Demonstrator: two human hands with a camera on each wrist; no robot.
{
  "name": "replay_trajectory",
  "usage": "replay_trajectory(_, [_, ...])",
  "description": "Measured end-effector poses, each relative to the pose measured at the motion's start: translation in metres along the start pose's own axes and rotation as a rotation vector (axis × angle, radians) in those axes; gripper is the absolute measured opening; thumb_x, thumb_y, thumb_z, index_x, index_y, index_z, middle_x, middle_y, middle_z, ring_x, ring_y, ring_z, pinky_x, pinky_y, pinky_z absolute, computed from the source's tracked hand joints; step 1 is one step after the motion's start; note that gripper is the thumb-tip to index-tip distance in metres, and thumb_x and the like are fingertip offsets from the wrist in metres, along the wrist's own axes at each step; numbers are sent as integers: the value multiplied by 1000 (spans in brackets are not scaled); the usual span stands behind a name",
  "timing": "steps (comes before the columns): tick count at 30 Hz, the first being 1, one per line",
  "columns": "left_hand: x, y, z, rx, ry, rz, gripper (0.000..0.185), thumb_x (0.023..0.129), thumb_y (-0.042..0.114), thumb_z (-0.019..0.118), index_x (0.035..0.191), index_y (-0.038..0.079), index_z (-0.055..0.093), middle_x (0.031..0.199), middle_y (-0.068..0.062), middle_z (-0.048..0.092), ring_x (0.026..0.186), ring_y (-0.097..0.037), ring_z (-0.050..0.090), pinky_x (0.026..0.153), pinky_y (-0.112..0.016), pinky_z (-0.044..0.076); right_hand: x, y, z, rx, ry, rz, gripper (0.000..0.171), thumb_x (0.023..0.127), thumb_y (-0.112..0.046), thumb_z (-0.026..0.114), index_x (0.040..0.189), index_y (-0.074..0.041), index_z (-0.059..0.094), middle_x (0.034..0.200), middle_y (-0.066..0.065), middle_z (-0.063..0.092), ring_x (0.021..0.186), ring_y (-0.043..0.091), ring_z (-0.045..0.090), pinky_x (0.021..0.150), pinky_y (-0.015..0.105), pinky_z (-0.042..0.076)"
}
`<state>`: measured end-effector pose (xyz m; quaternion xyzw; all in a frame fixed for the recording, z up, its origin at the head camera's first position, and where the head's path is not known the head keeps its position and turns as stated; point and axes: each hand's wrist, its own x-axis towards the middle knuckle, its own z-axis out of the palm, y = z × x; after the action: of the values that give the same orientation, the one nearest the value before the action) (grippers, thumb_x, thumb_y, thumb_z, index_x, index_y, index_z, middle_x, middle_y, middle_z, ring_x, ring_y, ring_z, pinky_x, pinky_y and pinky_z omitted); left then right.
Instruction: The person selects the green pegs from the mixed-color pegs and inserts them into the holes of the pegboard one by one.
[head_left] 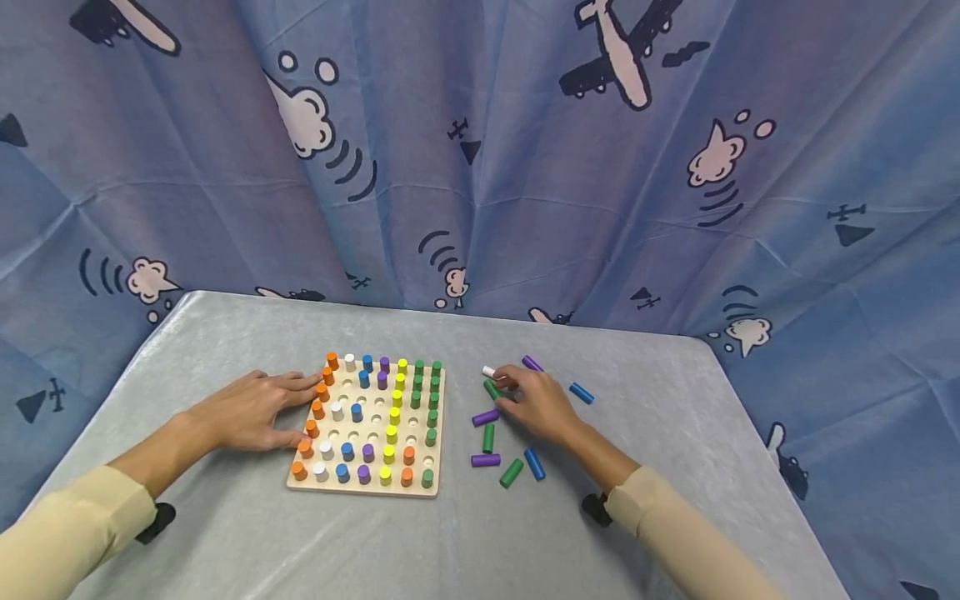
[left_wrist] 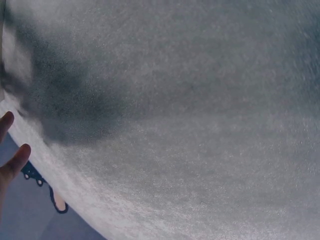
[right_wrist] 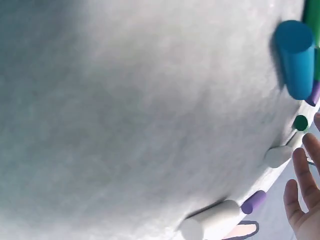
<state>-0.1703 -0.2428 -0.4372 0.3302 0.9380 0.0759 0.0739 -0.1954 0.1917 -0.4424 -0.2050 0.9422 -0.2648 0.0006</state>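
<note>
Head view: the left hand point(head_left: 258, 410), outstretched, rests against the left edge of the pegboard point(head_left: 397, 490); over a gap of table point(head_left: 375, 550), a green peg point(head_left: 491, 389) lies just left of the much nearer right hand point(head_left: 536, 402), its long axis slanting away leftward, a white peg point(head_left: 488, 372) beyond; that grip looks parted, contact unclear; only the right wrist view shows its fingers point(right_wrist: 303, 170) fanned apart

A pale pegboard point(head_left: 375, 490), partly filled with upright coloured pegs point(head_left: 394, 416), lies flat, left of 3 loose green pegs point(head_left: 488, 437).
</note>
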Motion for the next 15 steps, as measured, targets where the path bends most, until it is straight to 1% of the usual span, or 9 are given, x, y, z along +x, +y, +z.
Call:
replay_trajectory(3, [0, 0, -1, -4, 8, 5, 84, 87, 70, 58, 137, 4, 60, 148, -13, 51, 132, -41, 49, 94, -62, 43, -1, 4, 1, -7, -3, 14, 35, 83, -9, 81, 115, -6, 69, 102, 5, 76, 96, 21, 70, 85, 44, 54])
replay_trajectory(8, [0, 0, 1, -2, 25, 21, 82, 88, 68, 58, 138, 3, 59, 148, -13, 50, 131, -42, 49, 94, -63, 42, -2, 7, 3, -13, -16, 43, 35, 81, -11, 83, 114, -7, 69, 103, 5, 76, 100, 21, 71, 88, 44, 53])
replay_trajectory(15, [0, -1, 2, -7, 8, 2, 84, 87, 70, 58, 139, 4, 58, 149, -11, 49, 133, -40, 48, 96, -62, 42, 0, 7, 6, -10, -9, 67, 36, 80, -11, 84, 113, -7, 69, 102, 4, 76, 100, 21, 71, 91, 43, 53])
